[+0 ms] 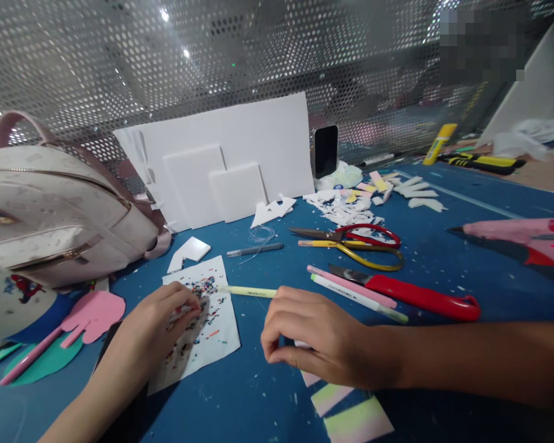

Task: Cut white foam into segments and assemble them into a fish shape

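Note:
My left hand point(164, 320) is over a white sheet of paper point(226, 326), its fingers curled in toward the thumb. Small multicoloured beads point(205, 286) lie heaped and scattered on the sheet beside those fingertips. Whatever this hand holds is too small to make out. To the right of the paper, my right hand point(311, 335) is closed just above the blue table point(253, 394), thumb against forefinger in a pinch. Anything between those fingertips is too small to see. A pale yellow pen point(252, 291) lies between the sheet and the right hand. Yellow-pink paper pieces point(357, 418) lie below that wrist.
White foam boards point(277, 147) lean at the back beside a phone point(325, 151). Red-and-yellow-handled scissors point(369, 240), a red utility knife point(420, 297), markers point(351, 289) and a pink glue gun point(512, 234) lie right. A backpack point(60, 203) and a cap point(13, 301) stand left.

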Available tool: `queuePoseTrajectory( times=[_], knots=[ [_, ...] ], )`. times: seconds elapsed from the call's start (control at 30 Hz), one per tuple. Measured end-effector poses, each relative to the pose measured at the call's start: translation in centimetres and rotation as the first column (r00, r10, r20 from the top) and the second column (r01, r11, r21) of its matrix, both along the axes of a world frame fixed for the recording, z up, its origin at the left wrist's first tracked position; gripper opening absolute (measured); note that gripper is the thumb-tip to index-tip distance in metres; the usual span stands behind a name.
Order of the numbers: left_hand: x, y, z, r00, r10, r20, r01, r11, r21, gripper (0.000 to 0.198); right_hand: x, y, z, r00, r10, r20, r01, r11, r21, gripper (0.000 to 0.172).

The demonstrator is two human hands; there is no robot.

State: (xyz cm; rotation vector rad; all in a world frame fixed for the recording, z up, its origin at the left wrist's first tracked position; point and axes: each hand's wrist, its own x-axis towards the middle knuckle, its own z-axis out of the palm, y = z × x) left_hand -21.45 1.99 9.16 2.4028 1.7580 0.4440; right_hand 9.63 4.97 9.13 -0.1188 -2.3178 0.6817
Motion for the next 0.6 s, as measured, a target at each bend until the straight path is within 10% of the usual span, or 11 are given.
queuePoseTrajectory(
  times=[0.6],
  knots=[
    [0.44,-0.31,0.61,0.993,0.077,0.094,-0.087,0.991,0.106,0.011,-0.06,-0.04,-0.09,1.0,-0.01,-0.004,0.009,1.0,-0.029,0.008]
  ],
)
